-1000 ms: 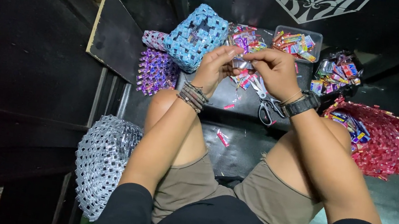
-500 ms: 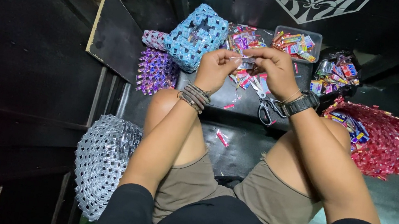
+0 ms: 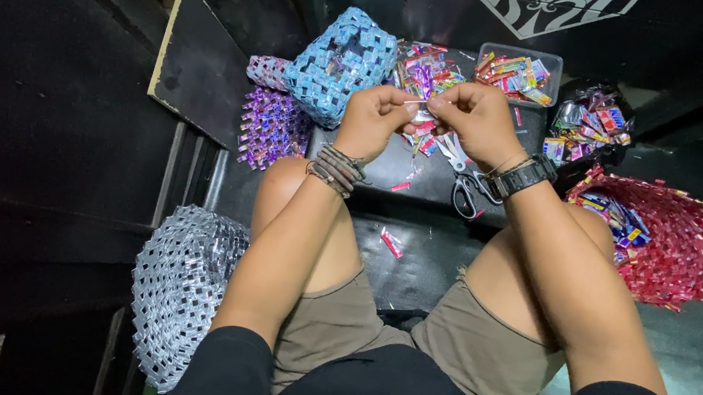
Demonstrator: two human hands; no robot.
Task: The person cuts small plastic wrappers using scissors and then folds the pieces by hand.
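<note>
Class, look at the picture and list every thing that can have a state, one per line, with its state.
left hand: pinching a thin pale strip
right hand: pinching the same strip
scissors: lying flat, blades hidden under the hands
clear tub: open, holding coloured wrappers
red woven basket: open, wrappers inside
blue woven bag: lying on its side
silver woven piece: lying beside the left leg

left hand (image 3: 373, 120), right hand (image 3: 475, 119), fingertips pinched together
</note>
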